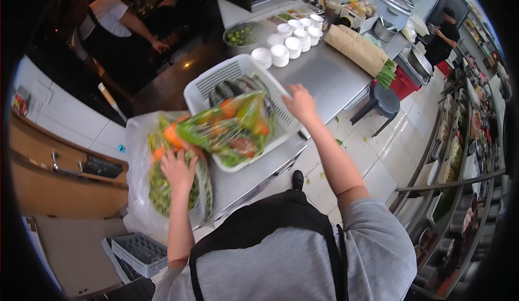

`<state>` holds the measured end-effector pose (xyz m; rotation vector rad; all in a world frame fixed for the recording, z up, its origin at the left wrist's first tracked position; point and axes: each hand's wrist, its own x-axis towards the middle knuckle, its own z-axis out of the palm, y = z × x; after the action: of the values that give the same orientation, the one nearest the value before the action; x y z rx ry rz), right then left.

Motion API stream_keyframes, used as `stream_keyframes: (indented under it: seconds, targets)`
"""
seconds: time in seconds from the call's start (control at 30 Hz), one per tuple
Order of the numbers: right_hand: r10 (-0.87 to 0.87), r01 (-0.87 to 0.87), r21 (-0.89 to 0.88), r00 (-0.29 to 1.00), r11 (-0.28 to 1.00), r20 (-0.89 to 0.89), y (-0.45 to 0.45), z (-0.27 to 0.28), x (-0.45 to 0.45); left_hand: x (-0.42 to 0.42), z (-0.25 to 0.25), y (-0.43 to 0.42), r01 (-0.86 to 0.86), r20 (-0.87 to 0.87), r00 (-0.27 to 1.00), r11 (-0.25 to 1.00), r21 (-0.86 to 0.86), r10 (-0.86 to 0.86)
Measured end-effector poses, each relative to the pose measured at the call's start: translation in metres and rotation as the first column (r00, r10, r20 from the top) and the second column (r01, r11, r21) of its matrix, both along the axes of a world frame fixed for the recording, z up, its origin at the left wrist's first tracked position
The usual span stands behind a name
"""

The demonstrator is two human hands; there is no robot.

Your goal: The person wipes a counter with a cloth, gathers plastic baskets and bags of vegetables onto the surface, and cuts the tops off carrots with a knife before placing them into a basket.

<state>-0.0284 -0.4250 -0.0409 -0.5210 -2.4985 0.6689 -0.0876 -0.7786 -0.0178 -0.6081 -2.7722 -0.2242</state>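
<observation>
My left hand lies with spread fingers on a large clear plastic bag full of green vegetables, with orange ones near the top. My right hand is at the right rim of a white perforated basket, its fingers apart; whether they press on the rim I cannot tell. Inside the basket a clear bag of mixed vegetables, green with orange pieces, lies over a dark striped bundle in plastic. The bag of mixed vegetables overhangs the basket's left rim toward the large bag.
Stacks of white cups and a metal bowl of green limes stand on the steel counter. A brown paper bundle of greens lies farther right. A dark stool stands on the tiled floor. Two people work nearby, left and far right.
</observation>
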Motion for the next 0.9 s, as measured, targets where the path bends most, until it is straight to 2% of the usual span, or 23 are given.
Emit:
stream_keyframes:
  seconds: [0.03, 0.1, 0.17, 0.2, 0.27, 0.3, 0.4, 0.47, 0.5, 0.57, 0.6, 0.67, 0.7, 0.73, 0.77, 0.8, 0.83, 0.87, 0.9]
  targets:
    - [-0.118, 0.107, 0.075, 0.980, 0.991, 0.160, 0.022, -0.021, -0.012, -0.001, 0.001, 0.008, -0.042, 0.025, 0.999, 0.999, -0.033, 0.043]
    - [0.023, -0.010, -0.090, 0.989, 0.996, 0.146, 0.043, -0.053, -0.029, -0.003, 0.000, 0.025, -0.080, 0.035, 0.996, 0.996, -0.049, 0.082]
    - [0.155, -0.049, -0.361, 0.950, 0.931, 0.271, 0.061, -0.052, -0.040, -0.004, -0.008, 0.039, -0.142, 0.063, 0.987, 0.987, -0.079, 0.147]
    - [0.179, -0.074, -0.358, 0.946, 0.931, 0.271, 0.069, -0.047, -0.045, -0.007, -0.018, 0.045, -0.186, -0.002, 0.982, 0.979, -0.081, 0.187]
    - [0.375, -0.234, -0.518, 0.908, 0.823, 0.185, 0.071, -0.044, -0.044, -0.008, -0.029, 0.050, -0.269, -0.055, 0.963, 0.957, -0.107, 0.264]
    - [0.409, -0.258, -0.532, 0.893, 0.806, 0.187, 0.071, -0.045, -0.042, -0.009, -0.030, 0.053, -0.309, -0.054, 0.951, 0.946, -0.100, 0.305]
    - [0.441, -0.278, -0.559, 0.880, 0.781, 0.178, 0.074, -0.050, -0.034, -0.009, -0.030, 0.057, -0.369, -0.075, 0.929, 0.923, -0.111, 0.362]
    - [0.450, -0.393, -0.547, 0.893, 0.739, -0.035, 0.076, -0.059, -0.027, -0.011, -0.029, 0.062, -0.374, -0.092, 0.926, 0.922, -0.098, 0.366]
    - [0.466, -0.404, -0.553, 0.884, 0.729, -0.032, 0.078, -0.055, -0.021, -0.002, -0.020, 0.073, -0.390, -0.089, 0.920, 0.915, -0.104, 0.382]
    - [0.486, -0.400, -0.632, 0.873, 0.664, -0.042, 0.091, -0.042, -0.005, 0.018, -0.004, 0.102, -0.241, -0.345, 0.906, 0.969, 0.060, 0.247]
    - [0.487, -0.400, -0.635, 0.872, 0.661, -0.043, 0.099, -0.040, 0.002, 0.030, -0.009, 0.110, -0.242, -0.345, 0.906, 0.969, 0.056, 0.246]
    - [0.447, -0.306, -0.634, 0.892, 0.710, 0.070, 0.112, -0.040, 0.017, 0.069, -0.030, 0.113, -0.308, -0.143, 0.922, 0.907, 0.288, 0.359]
    - [0.428, -0.289, -0.632, 0.901, 0.719, 0.075, 0.117, -0.046, 0.025, 0.087, -0.040, 0.114, -0.301, -0.058, 0.942, 0.908, 0.293, 0.331]
    - [0.416, -0.326, -0.614, 0.910, 0.719, 0.004, 0.124, -0.055, 0.030, 0.102, -0.053, 0.115, -0.290, 0.024, 0.955, 0.908, 0.302, 0.297]
    - [0.404, -0.362, -0.590, 0.912, 0.721, -0.066, 0.130, -0.059, 0.037, 0.116, -0.076, 0.112, -0.364, 0.248, 0.928, 0.808, 0.463, 0.277]
    - [0.388, -0.349, -0.582, 0.920, 0.734, -0.062, 0.136, -0.057, 0.047, 0.126, -0.085, 0.120, -0.464, 0.458, 0.865, 0.674, 0.575, 0.205]
    - [0.374, -0.328, -0.595, 0.926, 0.734, -0.049, 0.140, -0.052, 0.057, 0.132, -0.093, 0.127, -0.452, 0.459, 0.869, 0.676, 0.583, 0.186]
    - [0.360, -0.308, -0.608, 0.932, 0.732, -0.038, 0.143, -0.049, 0.067, 0.139, -0.089, 0.144, -0.659, 0.685, 0.727, 0.326, 0.678, 0.047]
    - [0.349, -0.300, -0.599, 0.936, 0.743, -0.037, 0.147, -0.049, 0.076, 0.144, -0.085, 0.157, -0.820, 0.802, 0.568, -0.046, 0.570, -0.187]
